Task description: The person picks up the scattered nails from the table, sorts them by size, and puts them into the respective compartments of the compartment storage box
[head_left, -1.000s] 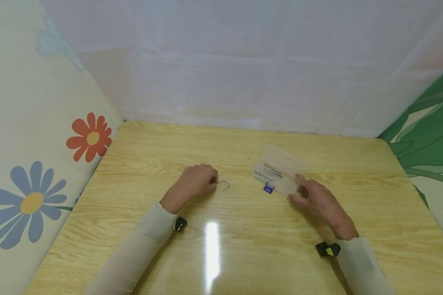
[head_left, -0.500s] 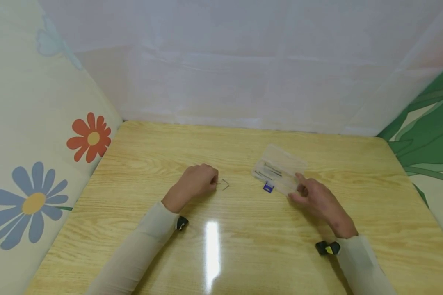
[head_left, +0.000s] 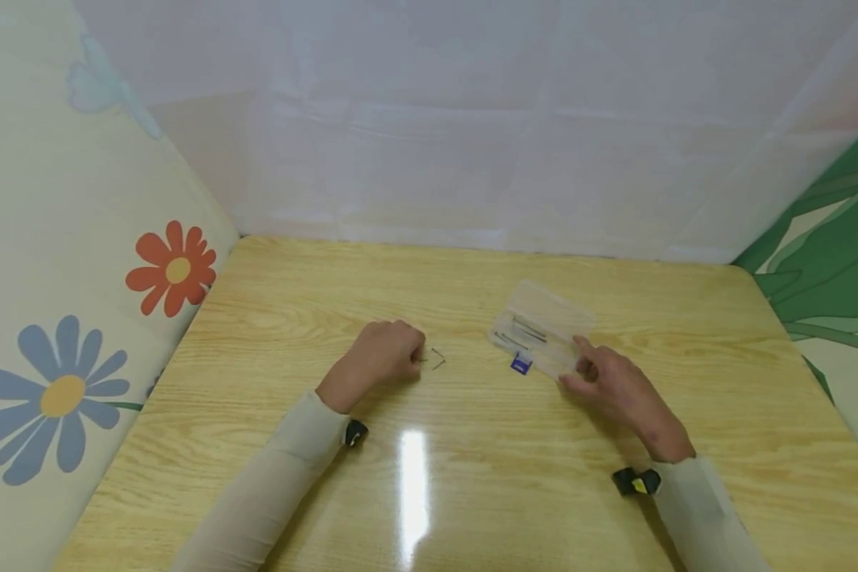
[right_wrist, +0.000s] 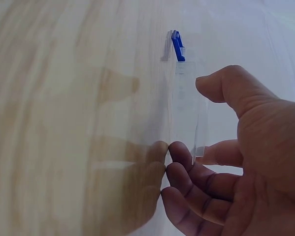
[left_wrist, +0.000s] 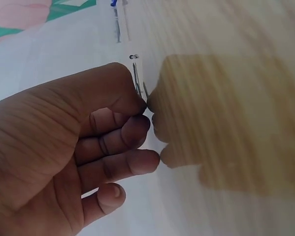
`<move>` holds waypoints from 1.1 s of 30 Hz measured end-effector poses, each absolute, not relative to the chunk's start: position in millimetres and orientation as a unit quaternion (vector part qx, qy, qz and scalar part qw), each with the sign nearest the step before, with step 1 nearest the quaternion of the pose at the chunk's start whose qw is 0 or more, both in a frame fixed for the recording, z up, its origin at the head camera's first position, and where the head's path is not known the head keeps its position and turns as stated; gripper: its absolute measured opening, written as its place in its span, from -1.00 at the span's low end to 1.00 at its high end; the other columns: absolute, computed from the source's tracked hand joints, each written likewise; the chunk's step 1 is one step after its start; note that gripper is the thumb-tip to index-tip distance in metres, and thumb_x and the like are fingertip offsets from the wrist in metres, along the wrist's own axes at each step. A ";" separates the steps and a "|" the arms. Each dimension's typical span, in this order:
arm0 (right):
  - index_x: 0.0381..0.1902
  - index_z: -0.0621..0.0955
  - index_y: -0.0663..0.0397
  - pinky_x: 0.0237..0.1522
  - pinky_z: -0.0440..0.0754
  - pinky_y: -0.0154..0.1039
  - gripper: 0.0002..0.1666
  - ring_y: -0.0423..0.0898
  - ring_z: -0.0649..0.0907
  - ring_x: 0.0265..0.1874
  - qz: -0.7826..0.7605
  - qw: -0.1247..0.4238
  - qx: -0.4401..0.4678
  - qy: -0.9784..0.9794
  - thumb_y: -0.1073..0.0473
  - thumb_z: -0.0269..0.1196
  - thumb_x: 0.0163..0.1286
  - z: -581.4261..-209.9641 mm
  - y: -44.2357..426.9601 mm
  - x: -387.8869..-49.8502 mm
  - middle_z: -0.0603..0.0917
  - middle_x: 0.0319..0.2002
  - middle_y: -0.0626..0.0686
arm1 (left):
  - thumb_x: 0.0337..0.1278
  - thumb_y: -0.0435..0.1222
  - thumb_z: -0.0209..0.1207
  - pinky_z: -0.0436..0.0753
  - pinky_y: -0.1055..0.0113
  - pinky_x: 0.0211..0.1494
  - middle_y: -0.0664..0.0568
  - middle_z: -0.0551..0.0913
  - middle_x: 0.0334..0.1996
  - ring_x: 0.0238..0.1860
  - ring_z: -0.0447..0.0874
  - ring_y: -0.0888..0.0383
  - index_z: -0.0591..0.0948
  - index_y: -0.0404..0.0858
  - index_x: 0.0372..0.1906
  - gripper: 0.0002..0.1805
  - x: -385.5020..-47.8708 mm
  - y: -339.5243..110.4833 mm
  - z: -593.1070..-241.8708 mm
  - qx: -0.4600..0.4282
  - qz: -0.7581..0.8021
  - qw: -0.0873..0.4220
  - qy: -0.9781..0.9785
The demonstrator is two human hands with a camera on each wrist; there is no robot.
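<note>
My left hand (head_left: 382,353) rests low on the table with its fingers curled; thumb and forefinger pinch a thin nail (head_left: 423,361) whose tip just shows. Right beside those fingertips lie more nails (head_left: 438,364), also visible as thin metal slivers in the left wrist view. My right hand (head_left: 611,381) holds the near right end of a clear plastic box (head_left: 550,298), which lies with its lid open. Thumb and fingers span that end. In the box are several long dark nails (head_left: 531,330). A blue latch (head_left: 520,364) sticks out from its near side.
Both hands work over a glossy wood-grain table (head_left: 486,477). A white cloth backdrop (head_left: 415,143) rises behind its far edge. Flower-patterned panels (head_left: 64,397) border the sides. Dark wrist cameras (head_left: 636,481) sit at the cuffs.
The left hand has shifted very slightly to the right, and less of the pinched nail shows beyond its fingertips. The right hand and the box stay in place.
</note>
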State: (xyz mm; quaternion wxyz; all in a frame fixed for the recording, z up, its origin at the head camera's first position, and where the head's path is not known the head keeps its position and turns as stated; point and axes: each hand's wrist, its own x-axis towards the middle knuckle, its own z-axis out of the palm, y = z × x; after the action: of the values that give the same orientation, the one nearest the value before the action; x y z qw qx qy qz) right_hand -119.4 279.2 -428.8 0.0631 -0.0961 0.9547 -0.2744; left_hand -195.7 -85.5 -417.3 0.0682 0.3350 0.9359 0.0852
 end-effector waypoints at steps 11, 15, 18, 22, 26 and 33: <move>0.47 0.25 0.54 -0.26 0.56 -0.09 -0.09 -0.09 0.56 -0.36 -0.277 0.070 -0.096 0.953 0.13 0.38 0.40 -429.4 279.6 -120.1 0.65 -0.30 0.03 | -0.10 -0.43 0.17 0.33 0.31 -0.53 0.19 0.45 -0.64 -0.59 0.33 0.23 0.50 -0.03 -0.61 -0.78 -198.0 -77.1 -418.0 0.344 0.093 0.058 0.933; 0.47 0.24 0.55 -0.26 0.56 -0.09 -0.09 -0.10 0.56 -0.36 -0.279 0.069 -0.097 0.953 0.13 0.38 0.40 -430.1 280.0 -120.8 0.65 -0.30 0.03 | 0.00 -0.41 0.20 0.32 0.32 -0.53 0.18 0.45 -0.63 -0.58 0.33 0.24 0.50 -0.05 -0.59 -0.77 -197.9 -70.5 -414.9 0.354 0.099 0.048 0.929; 0.47 0.24 0.55 -0.26 0.56 -0.10 -0.09 -0.10 0.56 -0.36 -0.281 0.070 -0.096 0.952 0.14 0.38 0.40 -430.4 279.9 -121.2 0.65 -0.31 0.02 | 0.04 -0.40 0.22 0.31 0.34 -0.53 0.19 0.44 -0.62 -0.58 0.30 0.25 0.50 -0.05 -0.58 -0.77 -198.8 -65.1 -413.2 0.366 0.100 0.046 0.924; 0.47 0.24 0.54 -0.27 0.56 -0.11 -0.09 -0.10 0.56 -0.36 -0.282 0.072 -0.094 0.952 0.13 0.38 0.41 -430.5 279.4 -121.2 0.64 -0.31 0.02 | 0.08 -0.39 0.22 0.29 0.33 -0.52 0.17 0.44 -0.62 -0.58 0.29 0.24 0.52 -0.07 -0.56 -0.79 -200.0 -57.6 -411.4 0.376 0.106 0.052 0.919; 0.47 0.25 0.55 -0.27 0.56 -0.11 -0.09 -0.10 0.56 -0.36 -0.281 0.068 -0.096 0.952 0.13 0.39 0.40 -430.8 279.3 -121.0 0.64 -0.31 0.02 | 0.09 -0.36 0.25 0.35 0.30 -0.52 0.17 0.48 -0.59 -0.56 0.36 0.22 0.52 -0.06 -0.55 -0.79 -201.0 -49.4 -409.8 0.378 0.108 0.058 0.917; 0.45 0.27 0.55 -0.29 0.55 -0.12 -0.12 -0.10 0.54 -0.38 -0.279 0.060 -0.104 0.953 0.14 0.39 0.40 -431.0 279.9 -121.2 0.63 -0.32 0.01 | 0.01 -0.36 0.26 0.43 0.29 -0.51 0.20 0.49 -0.58 -0.53 0.43 0.22 0.50 -0.04 -0.57 -0.79 -202.9 -30.0 -409.8 0.394 0.105 0.044 0.912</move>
State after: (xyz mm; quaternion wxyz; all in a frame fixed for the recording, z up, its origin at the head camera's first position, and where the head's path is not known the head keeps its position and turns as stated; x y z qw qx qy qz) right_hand -121.2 279.9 -431.0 0.0598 -0.1036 0.9529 -0.2786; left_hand -202.9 -30.0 -409.8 0.0435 0.3942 0.9120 0.1049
